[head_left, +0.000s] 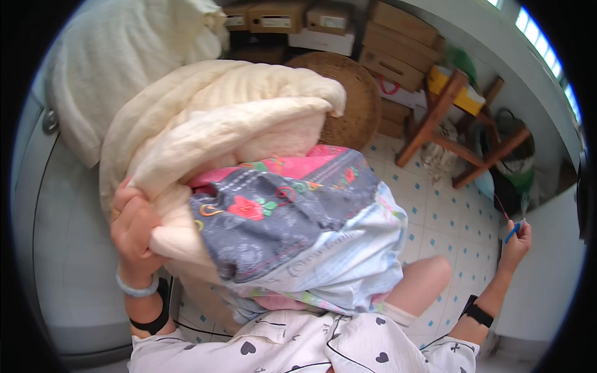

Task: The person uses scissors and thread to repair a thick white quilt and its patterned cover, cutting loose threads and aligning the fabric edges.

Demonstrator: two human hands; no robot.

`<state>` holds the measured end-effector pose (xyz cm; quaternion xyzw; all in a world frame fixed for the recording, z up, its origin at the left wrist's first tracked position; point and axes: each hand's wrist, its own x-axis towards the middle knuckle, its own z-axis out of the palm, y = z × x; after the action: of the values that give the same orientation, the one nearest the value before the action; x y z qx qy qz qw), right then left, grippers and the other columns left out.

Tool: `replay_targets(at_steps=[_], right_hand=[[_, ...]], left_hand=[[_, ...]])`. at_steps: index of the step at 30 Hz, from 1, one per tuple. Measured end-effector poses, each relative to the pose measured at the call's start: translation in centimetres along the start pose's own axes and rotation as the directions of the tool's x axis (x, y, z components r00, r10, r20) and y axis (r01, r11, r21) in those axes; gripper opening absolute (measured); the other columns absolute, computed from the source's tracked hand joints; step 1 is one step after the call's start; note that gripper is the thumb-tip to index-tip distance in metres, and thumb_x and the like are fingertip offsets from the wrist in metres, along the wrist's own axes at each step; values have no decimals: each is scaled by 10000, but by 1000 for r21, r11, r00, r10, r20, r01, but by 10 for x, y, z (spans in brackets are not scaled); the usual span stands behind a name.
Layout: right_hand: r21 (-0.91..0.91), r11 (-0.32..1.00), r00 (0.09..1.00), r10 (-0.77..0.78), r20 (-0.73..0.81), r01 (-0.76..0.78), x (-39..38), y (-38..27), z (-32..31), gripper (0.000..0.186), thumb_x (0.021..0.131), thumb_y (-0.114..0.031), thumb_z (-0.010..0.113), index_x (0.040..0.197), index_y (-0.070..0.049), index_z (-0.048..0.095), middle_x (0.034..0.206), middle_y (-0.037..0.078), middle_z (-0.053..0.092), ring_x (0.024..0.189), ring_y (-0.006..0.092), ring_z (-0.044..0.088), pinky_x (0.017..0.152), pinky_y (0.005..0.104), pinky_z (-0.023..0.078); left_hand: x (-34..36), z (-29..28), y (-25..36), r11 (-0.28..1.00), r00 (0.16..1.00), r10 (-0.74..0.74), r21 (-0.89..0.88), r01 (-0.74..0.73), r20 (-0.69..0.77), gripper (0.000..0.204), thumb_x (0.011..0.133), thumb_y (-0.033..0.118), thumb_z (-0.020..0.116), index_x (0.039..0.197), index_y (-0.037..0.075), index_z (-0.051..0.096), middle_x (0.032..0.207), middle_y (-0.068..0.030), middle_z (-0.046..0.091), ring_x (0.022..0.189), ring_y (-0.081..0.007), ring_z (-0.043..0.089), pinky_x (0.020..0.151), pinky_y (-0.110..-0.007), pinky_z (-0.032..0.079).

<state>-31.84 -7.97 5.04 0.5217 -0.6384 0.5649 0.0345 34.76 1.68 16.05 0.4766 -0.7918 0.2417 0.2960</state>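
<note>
My left hand (134,224) is closed on the folded edge of a thick cream quilt (242,124), fingers wrapped over the fabric. The quilt is bunched up over my lap. Under and beside it lies a grey and pink flowered cloth (273,205), with a light blue printed cloth (348,261) nearer to me. Out to the far right, well apart from the quilt, my right hand (517,245) is raised and closed on a small blue object (513,232), too small to name. A thin red strand (500,204) runs up and left from its fingers.
More cream bedding (130,62) is heaped at the back left, by a pale door-like panel (68,248) with a round knob. A round wicker basket (357,93) leans before stacked cardboard boxes (398,43). At right stands a wooden stool frame (435,118) on the tiled floor (429,211).
</note>
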Motion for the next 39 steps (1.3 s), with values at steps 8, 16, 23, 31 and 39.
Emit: replay_targets(at_steps=[8, 16, 23, 31, 39], right_hand=[[-156, 167, 179, 981, -70, -974, -315, 49, -174, 213, 778, -175, 697, 844, -17, 570, 756, 93, 641, 638, 187, 659, 579, 280, 478], [-246, -396, -384, 918, -94, -885, -504, -26, -230, 292, 771, -105, 631, 1013, 18, 524, 947, 137, 629, 777, 293, 678, 699, 437, 513], [-391, -372, -320, 927, -193, -842, -542, -28, -226, 257, 742, -109, 683, 909, 2, 522, 817, 97, 601, 695, 235, 644, 609, 412, 507], [67, 761, 764, 645, 20, -645, -249, -69, -100, 163, 886, -153, 638, 830, -72, 508, 959, 97, 649, 802, 128, 594, 805, 282, 493], [645, 753, 717, -377, 587, -132, -149, -263, 107, 365, 697, -59, 791, 967, -36, 547, 1122, 112, 622, 1119, 242, 548, 983, 348, 365]], left_hand=[[-2, 13, -21, 996, 997, -61, 67, 57, 56, 357, 696, 179, 759, 817, -5, 478, 849, -118, 505, 846, -310, 509, 819, -392, 431], [-4, 18, -77, 994, 990, 72, 74, -81, 121, 391, 749, 42, 731, 1088, -31, 552, 1097, -160, 584, 1058, -292, 545, 934, -377, 416], [-8, -5, -109, 992, 996, 47, 110, -56, 81, 480, 743, 62, 750, 1163, -37, 540, 1161, -174, 574, 1099, -301, 538, 951, -381, 415], [47, 33, 14, 984, 990, 119, -145, -106, 80, 564, 473, 354, 878, 703, 43, 468, 687, -82, 423, 717, -300, 454, 640, -390, 404], [47, 14, 21, 997, 999, 46, -59, -45, 16, 517, 428, 410, 861, 629, 76, 523, 625, -58, 507, 673, -264, 509, 689, -363, 418]])
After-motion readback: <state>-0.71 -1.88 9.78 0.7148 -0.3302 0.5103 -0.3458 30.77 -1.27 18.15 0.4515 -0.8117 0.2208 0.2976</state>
